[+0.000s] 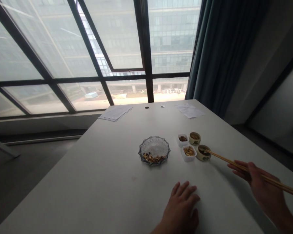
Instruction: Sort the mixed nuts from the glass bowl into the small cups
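Note:
My right hand (261,183) grips a pair of wooden chopsticks (230,161). Their tips dip into the nearer round ceramic bowl (204,158); whether they pinch anything is too small to tell. My left hand (182,206) rests on the white table, palm down with its fingers apart, holding nothing. Beside that bowl stand a second ceramic bowl (194,141) and two white plastic cups, one with dark pieces (183,138) and one with pale tan nuts (188,151). Left of them is a scalloped glass bowl (158,143) with mixed nuts or seeds (152,158) gathered along its near side.
Paper sheets (116,112) lie at the table's far left corner, and a crumpled sheet (190,110) at the far right. Two small round fittings (146,107) are near the far edge. Windows and a dark curtain (217,58) stand beyond the table (88,182).

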The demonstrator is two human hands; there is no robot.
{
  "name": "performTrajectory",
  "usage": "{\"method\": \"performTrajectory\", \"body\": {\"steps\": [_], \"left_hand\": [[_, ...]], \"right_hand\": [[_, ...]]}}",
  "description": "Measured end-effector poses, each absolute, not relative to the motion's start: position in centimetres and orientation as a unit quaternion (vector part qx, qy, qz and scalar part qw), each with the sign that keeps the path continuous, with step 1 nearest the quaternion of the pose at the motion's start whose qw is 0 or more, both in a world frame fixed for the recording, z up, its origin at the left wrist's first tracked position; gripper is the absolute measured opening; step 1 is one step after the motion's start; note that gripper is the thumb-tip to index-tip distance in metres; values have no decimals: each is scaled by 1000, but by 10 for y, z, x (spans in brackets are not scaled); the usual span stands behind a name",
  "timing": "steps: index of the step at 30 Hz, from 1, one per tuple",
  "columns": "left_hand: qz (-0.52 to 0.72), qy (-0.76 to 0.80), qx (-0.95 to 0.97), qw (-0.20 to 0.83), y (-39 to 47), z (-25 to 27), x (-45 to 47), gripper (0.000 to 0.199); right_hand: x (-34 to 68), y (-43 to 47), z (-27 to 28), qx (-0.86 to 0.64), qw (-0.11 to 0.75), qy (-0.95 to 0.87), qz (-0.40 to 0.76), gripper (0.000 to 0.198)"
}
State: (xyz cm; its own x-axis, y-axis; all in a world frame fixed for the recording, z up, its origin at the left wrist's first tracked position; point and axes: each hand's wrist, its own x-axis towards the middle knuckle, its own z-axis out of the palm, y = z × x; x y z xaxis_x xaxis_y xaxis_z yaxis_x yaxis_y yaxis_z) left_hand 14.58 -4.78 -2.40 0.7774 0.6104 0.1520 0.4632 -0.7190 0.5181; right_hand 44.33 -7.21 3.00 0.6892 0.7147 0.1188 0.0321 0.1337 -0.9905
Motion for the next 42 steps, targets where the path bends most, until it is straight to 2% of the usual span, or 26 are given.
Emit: {"method": "performTrajectory", "body": {"steps": [5,13,24,42], "left_hand": [[153,296,916,225,-46,-28,147,38],[155,295,913,237,-47,-28,146,38],[147,301,913,231,-47,-25,145,37],[134,297,920,220,-45,-24,144,41]], "right_hand": [[442,-70,21,-628,666,-319,248,50],[442,-76,12,-632,659,-334,235,46],[450,-87,21,-607,701,-231,294,48],[450,-89,24,-624,665,-283,298,44]]}}
